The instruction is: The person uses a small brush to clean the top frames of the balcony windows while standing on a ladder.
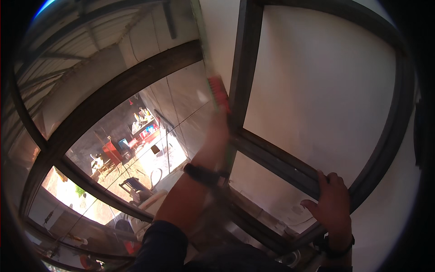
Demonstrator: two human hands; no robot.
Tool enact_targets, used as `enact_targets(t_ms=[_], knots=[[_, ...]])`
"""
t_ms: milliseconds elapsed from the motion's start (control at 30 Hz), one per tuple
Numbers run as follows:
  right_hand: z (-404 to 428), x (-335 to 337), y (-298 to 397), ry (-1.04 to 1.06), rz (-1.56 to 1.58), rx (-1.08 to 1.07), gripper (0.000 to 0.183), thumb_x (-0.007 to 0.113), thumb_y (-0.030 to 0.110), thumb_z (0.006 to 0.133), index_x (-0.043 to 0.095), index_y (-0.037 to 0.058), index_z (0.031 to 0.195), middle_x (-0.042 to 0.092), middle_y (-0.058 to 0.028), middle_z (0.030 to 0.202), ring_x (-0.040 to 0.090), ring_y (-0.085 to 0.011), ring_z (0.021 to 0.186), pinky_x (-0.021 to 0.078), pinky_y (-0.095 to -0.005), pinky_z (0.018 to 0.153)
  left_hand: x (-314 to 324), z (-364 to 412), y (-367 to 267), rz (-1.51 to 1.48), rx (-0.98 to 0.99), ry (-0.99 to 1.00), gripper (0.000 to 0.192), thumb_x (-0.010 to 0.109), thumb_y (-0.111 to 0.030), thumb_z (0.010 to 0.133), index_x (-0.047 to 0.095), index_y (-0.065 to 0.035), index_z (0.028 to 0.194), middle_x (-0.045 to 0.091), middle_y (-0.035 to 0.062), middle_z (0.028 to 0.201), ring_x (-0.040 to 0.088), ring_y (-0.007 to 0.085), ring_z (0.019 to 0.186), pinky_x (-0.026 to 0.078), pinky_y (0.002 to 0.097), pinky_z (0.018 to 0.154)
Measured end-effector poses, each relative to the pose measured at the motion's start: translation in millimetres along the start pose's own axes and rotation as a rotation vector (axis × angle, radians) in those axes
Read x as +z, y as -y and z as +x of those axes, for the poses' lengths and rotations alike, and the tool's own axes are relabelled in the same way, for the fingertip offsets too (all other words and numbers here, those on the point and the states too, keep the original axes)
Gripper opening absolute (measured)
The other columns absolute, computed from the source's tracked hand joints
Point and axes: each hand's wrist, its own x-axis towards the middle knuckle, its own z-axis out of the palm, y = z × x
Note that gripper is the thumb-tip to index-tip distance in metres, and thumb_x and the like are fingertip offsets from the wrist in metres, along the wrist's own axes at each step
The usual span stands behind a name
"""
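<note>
My left hand is stretched forward and blurred. It holds a red brush-like thing with a ridged side, blurred too, against the edge beside a dark window frame. A dark band circles my left wrist. To the right, my right hand grips the crossbar of that frame, fingers over its top and thumb spread below. A dark band is on that wrist as well. Pale panes or a pale surface fill the frame's openings; which of the two I cannot tell.
Another dark frame curves across the left. Through it, far below, a sunlit yard shows a red container, a chair and shelves of small goods. Thin wires cross the view. A corrugated roof is at upper left.
</note>
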Motion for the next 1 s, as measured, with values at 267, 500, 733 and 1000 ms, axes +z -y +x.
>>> enact_targets(t_ms=[267, 500, 733, 1000], knots=[[-2, 8, -1, -0.062, -0.023, 0.013, 0.084, 0.087, 0.037, 0.068, 0.052, 0.0008, 0.136, 0.053, -0.0203, 0.111, 0.055, -0.0353, 0.104, 0.0478, -0.0448, 0.085, -3, 4, -3, -0.095, -0.110, 0.106, 0.059, 0.037, -0.049, 0.105, 0.055, 0.0003, 0.131, 0.064, 0.0120, 0.115, 0.062, 0.0209, 0.097, 0.052, 0.0323, 0.083], [1, 7, 4, -0.046, -0.079, 0.035, 0.084, 0.086, 0.039, 0.069, 0.052, 0.0023, 0.136, 0.053, -0.0193, 0.114, 0.055, -0.0346, 0.106, 0.0484, -0.0431, 0.089, -10, 8, 6, -0.156, -0.080, 0.046, 0.064, 0.041, -0.055, 0.102, 0.056, 0.0000, 0.130, 0.065, 0.0115, 0.112, 0.064, 0.0210, 0.091, 0.054, 0.0348, 0.074], [1, 7, 5, -0.035, -0.084, 0.059, 0.085, 0.086, 0.040, 0.069, 0.052, 0.0030, 0.137, 0.054, -0.0192, 0.116, 0.055, -0.0334, 0.108, 0.0489, -0.0425, 0.089, -9, -4, -2, -0.183, -0.237, -0.068, 0.068, 0.043, -0.060, 0.099, 0.057, 0.0005, 0.127, 0.066, 0.0110, 0.098, 0.064, 0.0227, 0.077, 0.053, 0.0359, 0.063], [-6, 10, 5, -0.070, -0.103, 0.055, 0.083, 0.086, 0.039, 0.069, 0.053, 0.0030, 0.137, 0.055, -0.0194, 0.115, 0.056, -0.0336, 0.106, 0.0497, -0.0429, 0.087, -12, -5, 11, -0.370, -0.224, -0.054, 0.062, 0.044, -0.059, 0.100, 0.057, -0.0056, 0.129, 0.066, 0.0091, 0.098, 0.064, 0.0216, 0.080, 0.053, 0.0359, 0.066]])
